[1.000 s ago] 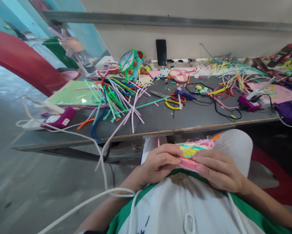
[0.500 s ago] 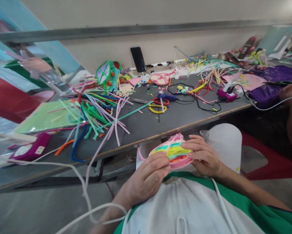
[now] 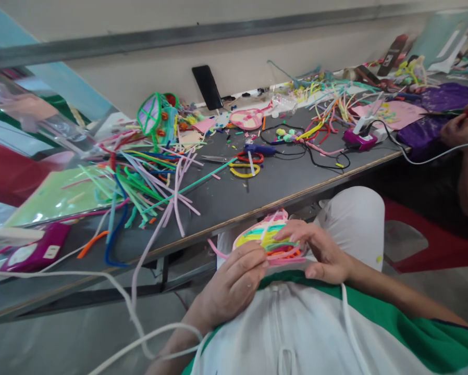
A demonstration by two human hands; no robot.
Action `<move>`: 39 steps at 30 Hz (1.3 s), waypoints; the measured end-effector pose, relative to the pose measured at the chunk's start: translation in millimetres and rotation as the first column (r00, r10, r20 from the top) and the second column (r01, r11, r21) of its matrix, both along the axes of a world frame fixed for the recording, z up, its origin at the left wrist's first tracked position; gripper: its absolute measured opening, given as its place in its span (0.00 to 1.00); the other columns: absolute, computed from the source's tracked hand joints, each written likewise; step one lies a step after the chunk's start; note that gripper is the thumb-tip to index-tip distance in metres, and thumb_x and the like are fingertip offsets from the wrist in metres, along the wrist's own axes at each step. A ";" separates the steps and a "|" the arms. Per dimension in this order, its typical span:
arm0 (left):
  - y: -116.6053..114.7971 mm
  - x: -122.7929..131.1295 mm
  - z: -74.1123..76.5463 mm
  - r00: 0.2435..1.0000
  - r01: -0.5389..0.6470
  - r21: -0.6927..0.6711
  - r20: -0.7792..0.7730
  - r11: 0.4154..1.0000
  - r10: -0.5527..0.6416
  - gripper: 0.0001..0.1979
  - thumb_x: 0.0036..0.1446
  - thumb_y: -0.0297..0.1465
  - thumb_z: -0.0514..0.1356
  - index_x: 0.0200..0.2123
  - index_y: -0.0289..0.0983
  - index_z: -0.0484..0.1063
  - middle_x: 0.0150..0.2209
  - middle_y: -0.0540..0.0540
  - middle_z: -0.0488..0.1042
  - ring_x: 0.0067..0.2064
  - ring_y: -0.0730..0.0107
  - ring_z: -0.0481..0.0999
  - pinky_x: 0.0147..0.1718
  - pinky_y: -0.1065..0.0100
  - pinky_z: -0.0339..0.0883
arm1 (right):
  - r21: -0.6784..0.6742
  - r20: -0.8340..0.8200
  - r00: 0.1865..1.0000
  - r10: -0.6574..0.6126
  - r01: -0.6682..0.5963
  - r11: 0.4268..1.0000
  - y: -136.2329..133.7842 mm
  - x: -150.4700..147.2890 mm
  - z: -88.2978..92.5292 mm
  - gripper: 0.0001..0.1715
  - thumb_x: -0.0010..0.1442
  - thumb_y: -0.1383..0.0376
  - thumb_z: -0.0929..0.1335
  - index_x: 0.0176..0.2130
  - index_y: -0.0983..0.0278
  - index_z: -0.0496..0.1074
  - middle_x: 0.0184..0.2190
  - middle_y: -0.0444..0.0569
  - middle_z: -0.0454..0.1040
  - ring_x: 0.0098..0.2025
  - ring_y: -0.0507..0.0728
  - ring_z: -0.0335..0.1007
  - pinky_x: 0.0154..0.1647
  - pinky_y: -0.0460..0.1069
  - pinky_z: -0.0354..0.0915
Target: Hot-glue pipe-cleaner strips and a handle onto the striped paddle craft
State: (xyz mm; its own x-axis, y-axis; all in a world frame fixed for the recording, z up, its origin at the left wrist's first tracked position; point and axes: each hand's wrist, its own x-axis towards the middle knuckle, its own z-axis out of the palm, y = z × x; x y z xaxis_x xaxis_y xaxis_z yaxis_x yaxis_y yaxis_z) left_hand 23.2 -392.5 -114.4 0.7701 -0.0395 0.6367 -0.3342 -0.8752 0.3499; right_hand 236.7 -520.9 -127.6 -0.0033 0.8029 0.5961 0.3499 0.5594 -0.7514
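Note:
In the head view, a pipe-cleaner craft (image 3: 271,237) with a pink rim and rows of yellow, teal, green and orange sits over my lap, below the bench edge. My left hand (image 3: 239,276) is closed on its lower left side, the thumb hidden. At its right side my right hand (image 3: 323,252) has its fingertips touching the upper face, while the thumb stands apart below. A pink pipe cleaner (image 3: 217,251) pokes out on the left of the craft. Another pink strip runs along its lower edge toward my right thumb.
On the grey bench (image 3: 218,208) lie loose pipe cleaners (image 3: 175,182), scissors (image 3: 244,169), a blue glue gun (image 3: 260,150) and a leaning phone (image 3: 207,87). A white cable (image 3: 120,281) loops at left. Another person's hand (image 3: 463,127) is at far right.
My right hand has loosened from the craft's right end, its thumb now apart. A pink strip shows more freely along the lower edge. My left hand keeps its hold; the view shifted slightly.

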 end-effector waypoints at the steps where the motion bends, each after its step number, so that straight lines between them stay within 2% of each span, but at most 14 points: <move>1: 0.1 0.9 -0.6 1.000 0.000 0.005 0.002 1.000 0.000 0.18 0.50 0.10 0.59 0.45 0.28 0.68 0.47 0.36 0.70 0.52 0.57 0.69 0.53 0.49 0.68 | -0.034 -0.040 0.999 0.010 -0.011 0.999 0.1 -2.5 1.3 0.25 0.60 0.49 0.65 0.50 0.61 0.63 0.49 0.57 0.72 0.53 0.61 0.66 0.56 0.62 0.60; 6: -1.8 4.4 -0.2 0.997 -0.037 0.011 0.065 0.999 0.036 0.18 0.48 0.09 0.60 0.42 0.28 0.68 0.45 0.37 0.71 0.50 0.60 0.71 0.52 0.53 0.70 | -0.044 -0.097 0.995 -0.022 0.018 0.999 4.1 -11.6 6.1 0.08 0.65 0.62 0.62 0.40 0.61 0.68 0.38 0.50 0.75 0.42 0.56 0.70 0.57 0.61 0.56; 11: -4.9 4.2 -0.1 0.994 -0.067 -0.009 0.086 0.998 0.067 0.17 0.47 0.09 0.60 0.40 0.28 0.69 0.44 0.38 0.72 0.49 0.60 0.72 0.51 0.53 0.71 | -0.054 -0.197 0.980 0.015 -0.026 0.998 5.6 -11.4 0.3 0.06 0.64 0.65 0.64 0.38 0.62 0.70 0.35 0.50 0.75 0.40 0.55 0.70 0.51 0.58 0.61; 16: -5.9 3.3 1.3 0.993 -0.078 -0.005 0.083 0.997 0.079 0.17 0.48 0.09 0.60 0.40 0.28 0.69 0.44 0.38 0.72 0.49 0.60 0.72 0.50 0.53 0.72 | -0.168 -0.303 0.953 0.008 -0.061 0.984 2.0 -9.2 -4.8 0.07 0.63 0.66 0.65 0.43 0.61 0.70 0.38 0.50 0.72 0.41 0.55 0.69 0.42 0.53 0.65; 22: -6.7 5.2 3.3 0.993 -0.080 -0.060 0.083 0.995 0.085 0.17 0.49 0.10 0.59 0.41 0.31 0.69 0.43 0.39 0.72 0.47 0.62 0.73 0.48 0.53 0.73 | -0.169 -0.327 0.944 0.033 -0.092 0.981 1.7 -9.2 -3.1 0.08 0.64 0.67 0.64 0.44 0.60 0.69 0.40 0.49 0.72 0.42 0.54 0.70 0.44 0.52 0.66; 25: -7.1 5.9 2.7 0.992 -0.090 -0.081 0.083 0.993 0.097 0.17 0.50 0.10 0.59 0.41 0.31 0.69 0.43 0.38 0.73 0.48 0.61 0.73 0.48 0.54 0.73 | -0.095 -0.254 0.967 0.019 -0.044 0.995 4.1 -9.9 0.8 0.07 0.64 0.68 0.64 0.43 0.61 0.70 0.42 0.51 0.73 0.46 0.55 0.70 0.47 0.53 0.67; 28: -6.6 7.7 1.7 0.986 -0.118 -0.099 0.106 0.988 0.129 0.15 0.50 0.11 0.59 0.39 0.31 0.69 0.42 0.39 0.73 0.48 0.61 0.74 0.48 0.56 0.73 | 0.029 -0.098 0.995 -0.024 0.027 0.999 6.3 -9.9 3.2 0.08 0.64 0.70 0.63 0.41 0.62 0.71 0.42 0.52 0.74 0.47 0.55 0.71 0.50 0.54 0.66; 30: -5.8 9.4 0.6 0.980 -0.140 -0.123 0.123 0.982 0.155 0.15 0.50 0.11 0.59 0.39 0.32 0.69 0.41 0.40 0.74 0.47 0.62 0.75 0.47 0.57 0.73 | 0.122 0.022 0.998 -0.053 0.050 0.991 7.1 -9.4 2.6 0.11 0.65 0.70 0.61 0.43 0.63 0.71 0.42 0.53 0.75 0.47 0.55 0.71 0.51 0.56 0.66; 33: -4.4 11.0 -1.9 0.972 -0.187 -0.157 0.116 0.970 0.206 0.15 0.51 0.12 0.59 0.39 0.34 0.68 0.40 0.42 0.75 0.47 0.63 0.75 0.46 0.59 0.73 | 0.225 0.207 0.972 -0.112 0.064 0.972 7.6 -8.2 -1.3 0.16 0.66 0.71 0.59 0.50 0.64 0.68 0.46 0.57 0.74 0.52 0.57 0.69 0.53 0.58 0.65; 35: -3.7 11.3 -4.0 0.966 -0.220 -0.173 0.096 0.960 0.239 0.15 0.52 0.13 0.58 0.39 0.36 0.68 0.39 0.43 0.75 0.48 0.63 0.75 0.45 0.60 0.73 | 0.259 0.303 0.940 -0.153 0.073 0.963 8.4 -7.9 -5.2 0.18 0.64 0.70 0.62 0.53 0.64 0.65 0.50 0.59 0.73 0.55 0.58 0.67 0.54 0.59 0.65; 39: -3.2 13.2 -6.6 0.965 -0.226 -0.223 0.082 0.948 0.249 0.14 0.52 0.14 0.59 0.38 0.36 0.69 0.39 0.43 0.76 0.46 0.64 0.76 0.45 0.61 0.73 | 0.287 0.371 0.903 -0.218 0.112 0.951 13.4 -9.0 -13.4 0.21 0.60 0.71 0.67 0.53 0.63 0.64 0.52 0.60 0.72 0.54 0.58 0.69 0.53 0.58 0.67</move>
State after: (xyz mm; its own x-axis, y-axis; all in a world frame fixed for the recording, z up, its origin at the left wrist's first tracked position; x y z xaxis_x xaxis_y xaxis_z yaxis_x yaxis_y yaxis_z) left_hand 36.4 -395.7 -121.0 0.6675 0.2796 0.6901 -0.1709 -0.8445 0.5075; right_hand 227.7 -507.5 -141.0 -0.1612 0.6348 0.7557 0.6908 0.6194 -0.3730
